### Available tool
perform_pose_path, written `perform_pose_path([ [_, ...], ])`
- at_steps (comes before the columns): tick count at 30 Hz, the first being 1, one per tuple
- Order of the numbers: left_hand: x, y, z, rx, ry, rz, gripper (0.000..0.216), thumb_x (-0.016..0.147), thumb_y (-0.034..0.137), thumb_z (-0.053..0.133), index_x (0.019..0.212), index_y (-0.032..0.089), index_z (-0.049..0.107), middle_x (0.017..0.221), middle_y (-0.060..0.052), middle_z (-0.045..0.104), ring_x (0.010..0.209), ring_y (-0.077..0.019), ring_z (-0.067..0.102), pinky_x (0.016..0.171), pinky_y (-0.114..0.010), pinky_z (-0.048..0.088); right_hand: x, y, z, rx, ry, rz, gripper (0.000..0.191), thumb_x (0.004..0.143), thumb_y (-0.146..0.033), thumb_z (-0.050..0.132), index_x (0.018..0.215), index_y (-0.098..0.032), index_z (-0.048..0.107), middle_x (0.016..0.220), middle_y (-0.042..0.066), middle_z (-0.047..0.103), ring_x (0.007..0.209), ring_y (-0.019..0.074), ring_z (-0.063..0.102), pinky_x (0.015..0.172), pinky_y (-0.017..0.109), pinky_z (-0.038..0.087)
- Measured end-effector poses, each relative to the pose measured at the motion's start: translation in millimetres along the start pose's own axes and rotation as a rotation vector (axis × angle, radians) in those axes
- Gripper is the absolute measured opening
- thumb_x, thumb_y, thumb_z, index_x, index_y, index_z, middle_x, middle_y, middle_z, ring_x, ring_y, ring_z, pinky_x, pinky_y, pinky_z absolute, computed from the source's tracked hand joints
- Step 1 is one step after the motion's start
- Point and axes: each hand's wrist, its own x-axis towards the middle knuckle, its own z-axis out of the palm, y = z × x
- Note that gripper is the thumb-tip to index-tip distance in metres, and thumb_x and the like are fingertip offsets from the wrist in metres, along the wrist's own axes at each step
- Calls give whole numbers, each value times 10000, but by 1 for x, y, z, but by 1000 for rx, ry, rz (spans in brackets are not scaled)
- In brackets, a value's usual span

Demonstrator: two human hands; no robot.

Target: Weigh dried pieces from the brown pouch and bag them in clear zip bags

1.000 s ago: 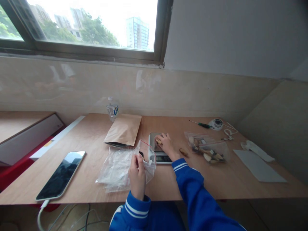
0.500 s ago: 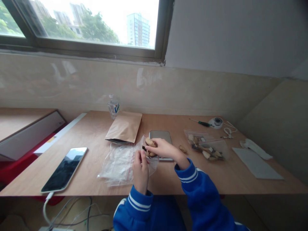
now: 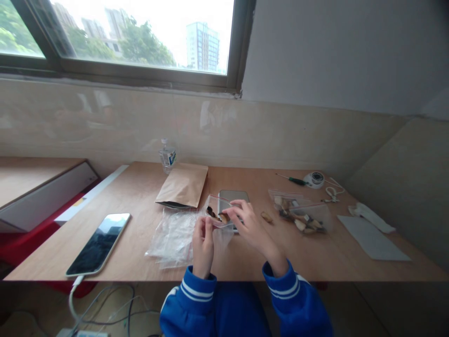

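My left hand [image 3: 203, 239] pinches the near edge of a small clear zip bag [image 3: 218, 211] and holds it up just above the wooden table [image 3: 245, 262]. Brown dried pieces [image 3: 216, 216] lie inside the bag. My right hand [image 3: 249, 225] is at the bag's open mouth, fingers apart and loosely curved, with nothing visible in them. Right behind the bag stands a small grey kitchen scale [image 3: 234, 195] with a bare platform. One loose brown piece [image 3: 266, 216] lies on the table to the right of my right hand.
A pile of clear bags [image 3: 171, 238] lies under my left hand, with a kraft envelope [image 3: 182, 187] and a small bottle [image 3: 167, 157] behind. A phone [image 3: 98, 243] on a cable lies left. At right are a bag of mixed pieces [image 3: 302, 216], a screwdriver [image 3: 291, 180], tape [image 3: 315, 179] and paper [image 3: 372, 239].
My right hand took brown pieces off the scale, carried them to the bag in my left hand, and they now lie inside it. The right hand has let go.
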Motion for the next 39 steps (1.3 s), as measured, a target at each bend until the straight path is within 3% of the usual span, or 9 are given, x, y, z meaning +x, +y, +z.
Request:
perform_pose_path([
  [6,-7,1,5,-179,-23,-91,290,844,471,522,840,184,562,860,-25,637,847,-158,628,813,-316,504,-3,4,-4,25,-30,-36,450,913,-482,418,1301,-278,516,1404,89,405,1311,254,360,1058,427,337],
  [9,-10,3,6,-263,24,-106,272,856,458,509,847,189,552,853,-19,635,832,-157,630,804,-328,514,-9,7,-5,177,30,21,782,759,-499,645,1430,-282,305,1423,108,406,1274,265,431,1003,420,413],
  [14,-10,11,2,-41,-163,33,255,869,402,504,911,177,617,966,-71,644,965,-202,601,884,-345,470,-20,11,7,463,83,83,341,861,-441,531,1114,-253,661,1137,57,666,1081,229,603,952,392,464],
  [16,-5,10,-5,68,-125,74,254,860,399,516,935,180,621,995,-75,632,1005,-208,583,914,-349,445,-22,14,13,529,196,100,322,875,-449,509,1002,-231,709,1058,58,699,1024,228,632,936,391,475],
  [20,8,-3,-21,95,92,25,378,797,434,595,1093,199,570,1156,-78,584,1123,-218,523,966,-360,404,-29,23,17,647,313,189,381,844,-502,539,985,-191,706,980,91,723,951,255,661,897,423,501],
  [25,12,-8,-19,-50,-51,-79,326,784,464,594,897,162,639,907,-55,670,903,-194,611,842,-306,464,-37,30,21,680,350,241,410,806,-545,570,961,-185,691,950,98,727,905,251,674,849,399,525],
  [30,9,-5,-5,-15,-18,-48,315,767,463,612,857,163,655,826,-45,676,801,-176,613,727,-260,478,-40,40,35,683,427,244,423,818,-560,542,913,-175,691,944,107,725,903,244,671,814,376,533],
  [34,9,-12,-3,34,84,-35,314,756,470,622,777,159,660,702,-14,641,698,-150,585,644,-233,462,-43,55,46,618,548,248,430,852,-557,484,824,-173,678,732,70,720,677,199,666,686,336,542],
  [39,10,-28,-7,19,75,-52,319,773,462,610,819,154,675,713,-13,648,670,-135,577,633,-229,459,-49,74,53,625,529,293,407,844,-536,510,883,-163,668,716,62,719,663,199,668,689,339,534],
])
